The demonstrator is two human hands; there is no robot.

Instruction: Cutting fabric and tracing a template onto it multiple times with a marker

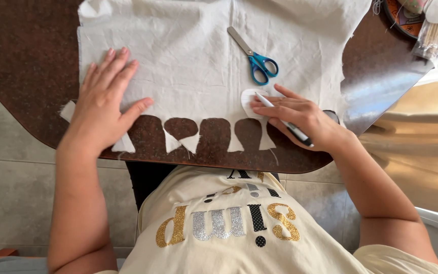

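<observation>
The left hand [106, 104] lies flat on the cloth [193, 56], fingers spread, holding nothing. Scissors [256, 58] lie on the cloth just above the right hand [300, 117], whose fingers clamp a pen [285, 122], tip at a white template [249, 100].

My left hand [105, 104] presses flat on the cream cloth [204, 56]; my right hand [295, 119] holds a pen [282, 120] against a white oval template [249, 101], blue-handled scissors [256, 57] nearby.
</observation>
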